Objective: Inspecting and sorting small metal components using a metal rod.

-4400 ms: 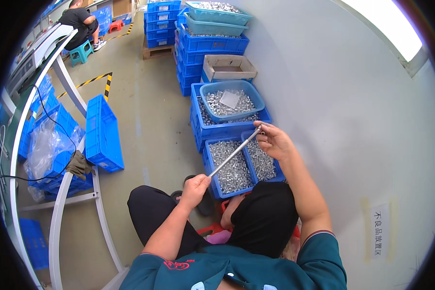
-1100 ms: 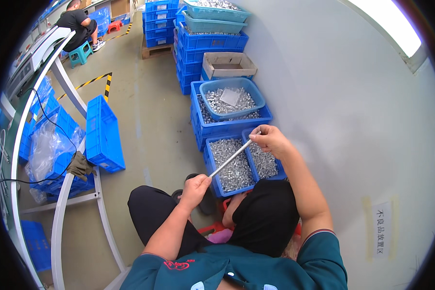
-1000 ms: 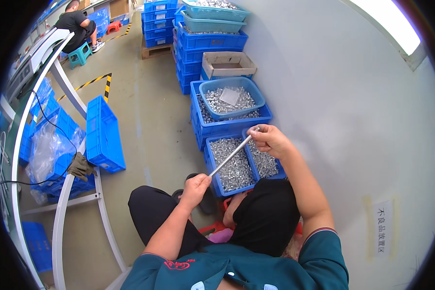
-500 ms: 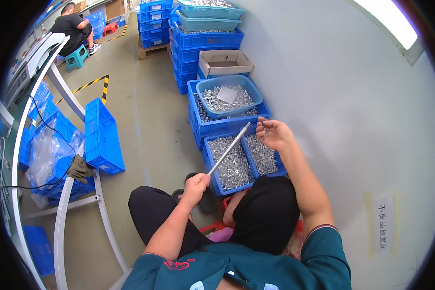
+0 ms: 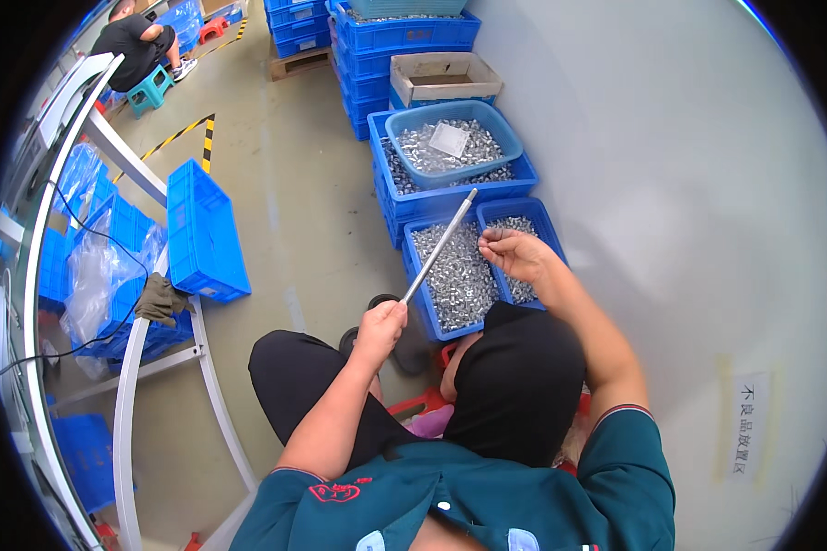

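Head view, near to far. Left hand [image 5: 379,323], centre of frame: grip clenched round the lower end of a thin metal rod [image 5: 439,246]. Rod's long axis runs up and to the right, its free tip over the edge of the farther blue crate of small metal parts [image 5: 412,184]. Right hand [image 5: 515,253], right of centre: fingertips pinched together just beside the rod's upper half, nearer that tip than the left hand; whether they hold a part cannot be told. Below both: blue bin of small silvery parts [image 5: 458,275]. Upper frame: round blue basin [image 5: 452,145], stacked crates.
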A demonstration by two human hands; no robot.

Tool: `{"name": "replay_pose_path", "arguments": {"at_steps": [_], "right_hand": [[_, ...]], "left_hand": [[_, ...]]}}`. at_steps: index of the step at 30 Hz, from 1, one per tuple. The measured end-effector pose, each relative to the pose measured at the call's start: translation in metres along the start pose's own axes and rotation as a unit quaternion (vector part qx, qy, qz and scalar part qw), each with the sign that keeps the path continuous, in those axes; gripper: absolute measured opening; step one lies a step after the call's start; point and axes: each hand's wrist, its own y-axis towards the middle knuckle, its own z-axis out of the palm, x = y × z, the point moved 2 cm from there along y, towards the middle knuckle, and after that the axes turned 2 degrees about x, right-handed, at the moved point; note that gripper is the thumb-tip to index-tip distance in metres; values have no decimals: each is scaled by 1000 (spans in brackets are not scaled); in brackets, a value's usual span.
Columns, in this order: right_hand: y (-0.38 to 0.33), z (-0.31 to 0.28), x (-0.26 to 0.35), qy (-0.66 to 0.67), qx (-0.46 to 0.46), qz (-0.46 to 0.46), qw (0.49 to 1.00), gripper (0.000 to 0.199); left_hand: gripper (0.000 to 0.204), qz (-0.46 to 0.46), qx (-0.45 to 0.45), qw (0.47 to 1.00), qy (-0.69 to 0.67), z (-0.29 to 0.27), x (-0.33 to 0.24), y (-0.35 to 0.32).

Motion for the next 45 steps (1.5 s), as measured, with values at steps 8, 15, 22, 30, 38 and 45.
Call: {"name": "replay_pose_path", "arguments": {"at_steps": [8,15,22,30,38,45], "right_hand": [[-18,6,4,31,-44,9,999,16],[-59,35,39,-12,-41,-56,998,28],[-103,82,55,-110,-32,-82,990,17],[-140,105,56,-113,11,-132,985,13],[-124,109,40,-46,68,-71,994,17],[-122,117,38,-73,93,-93,989,21]], "left_hand": [[31,17,4,999,48,13,-3,-5],[32,69,43,993,88,9,8,-14],[31,105,39,989,97,7,-4,-31],[28,168,53,981,84,7,-9,-43],[29,191,36,971,141,4,-6,-42],[28,219,-2,962,161,4,-11,-48]]}}
